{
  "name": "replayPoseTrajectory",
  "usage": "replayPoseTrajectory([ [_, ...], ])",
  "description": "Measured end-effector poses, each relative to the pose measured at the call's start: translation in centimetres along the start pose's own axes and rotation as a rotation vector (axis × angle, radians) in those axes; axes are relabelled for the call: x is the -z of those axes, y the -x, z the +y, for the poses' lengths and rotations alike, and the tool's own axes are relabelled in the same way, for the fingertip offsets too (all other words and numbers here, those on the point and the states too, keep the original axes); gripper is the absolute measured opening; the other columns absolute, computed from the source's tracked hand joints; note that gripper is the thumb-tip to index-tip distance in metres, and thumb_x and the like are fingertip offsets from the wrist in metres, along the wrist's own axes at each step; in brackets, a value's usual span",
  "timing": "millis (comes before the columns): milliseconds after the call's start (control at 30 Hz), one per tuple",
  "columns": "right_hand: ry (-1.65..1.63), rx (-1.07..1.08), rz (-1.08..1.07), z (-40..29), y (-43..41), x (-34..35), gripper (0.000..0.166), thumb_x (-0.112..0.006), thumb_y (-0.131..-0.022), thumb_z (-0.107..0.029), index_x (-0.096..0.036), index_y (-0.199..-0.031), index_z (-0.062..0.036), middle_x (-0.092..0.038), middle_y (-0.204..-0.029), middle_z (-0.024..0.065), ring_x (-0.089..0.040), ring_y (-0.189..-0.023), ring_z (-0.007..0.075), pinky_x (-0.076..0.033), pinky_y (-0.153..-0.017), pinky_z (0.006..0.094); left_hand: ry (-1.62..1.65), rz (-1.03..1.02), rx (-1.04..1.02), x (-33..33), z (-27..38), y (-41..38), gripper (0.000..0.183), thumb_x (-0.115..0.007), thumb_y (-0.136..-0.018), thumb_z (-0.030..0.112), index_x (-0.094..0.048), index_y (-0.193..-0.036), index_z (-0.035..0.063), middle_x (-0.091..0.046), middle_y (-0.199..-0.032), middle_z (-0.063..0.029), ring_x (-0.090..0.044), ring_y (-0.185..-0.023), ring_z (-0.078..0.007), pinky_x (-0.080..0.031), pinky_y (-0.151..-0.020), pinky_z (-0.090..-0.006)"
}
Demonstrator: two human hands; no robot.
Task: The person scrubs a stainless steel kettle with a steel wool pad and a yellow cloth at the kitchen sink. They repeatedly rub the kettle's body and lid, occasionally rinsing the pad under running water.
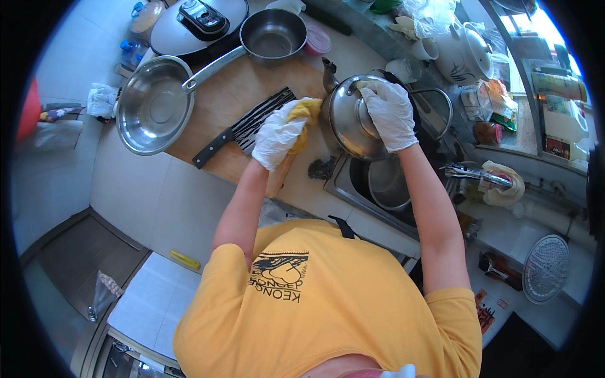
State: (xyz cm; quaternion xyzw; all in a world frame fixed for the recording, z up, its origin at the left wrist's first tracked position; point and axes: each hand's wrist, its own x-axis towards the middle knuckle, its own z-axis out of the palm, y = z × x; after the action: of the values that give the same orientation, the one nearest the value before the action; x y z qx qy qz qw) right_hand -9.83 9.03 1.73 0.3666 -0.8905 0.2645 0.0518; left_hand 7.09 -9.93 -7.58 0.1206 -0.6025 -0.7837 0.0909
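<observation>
My left hand, in a white disposable glove, holds a yellow cloth close to the kettle's side. My right hand, gloved as well, grips a stainless steel kettle at its top. The kettle's spout points away to the upper left, and its handle is partly hidden by the hand. Just left of the cloth, a cleaver with a black handle and a dark streaked blade lies on a wooden cutting board.
A steel basin overlaps the board's left side, beside a saucepan and an electric pan with lid. Below the kettle is the sink with a pot. A faucet juts out at right. A dark scourer lies by the sink.
</observation>
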Motion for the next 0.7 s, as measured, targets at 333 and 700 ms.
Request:
replayPoseTrajectory([
  [333, -0.031, -0.055, -0.021, -1.6, -0.6, 0.5, 0.008, -0.071, -0.088, -0.013, -0.074, -0.093, -0.0082, -0.072, -0.091, 0.0081, -0.065, -0.091, 0.0284, -0.05, -0.084, 0.0393, -0.61, -0.029, -0.016, -4.1, 2.4, -5.8, 0.045, -0.065, -0.095, 0.027, -0.061, -0.137, 0.0113, -0.07, -0.113, -0.0192, -0.066, -0.105, -0.0376, -0.052, -0.092, -0.0425],
  [700, 0.007, -0.055, -0.023, -2.5, -1.4, 0.8, 0.005, -0.072, -0.086, -0.008, -0.072, -0.09, -0.0051, -0.073, -0.094, 0.0105, -0.067, -0.093, 0.029, -0.051, -0.085, 0.0392, -0.678, -0.126, 0.015, -3.3, 4.0, -7.0, 0.044, -0.063, -0.092, 0.033, -0.061, -0.134, 0.0188, -0.069, -0.107, -0.0187, -0.066, -0.099, -0.0379, -0.052, -0.088, -0.0482],
])
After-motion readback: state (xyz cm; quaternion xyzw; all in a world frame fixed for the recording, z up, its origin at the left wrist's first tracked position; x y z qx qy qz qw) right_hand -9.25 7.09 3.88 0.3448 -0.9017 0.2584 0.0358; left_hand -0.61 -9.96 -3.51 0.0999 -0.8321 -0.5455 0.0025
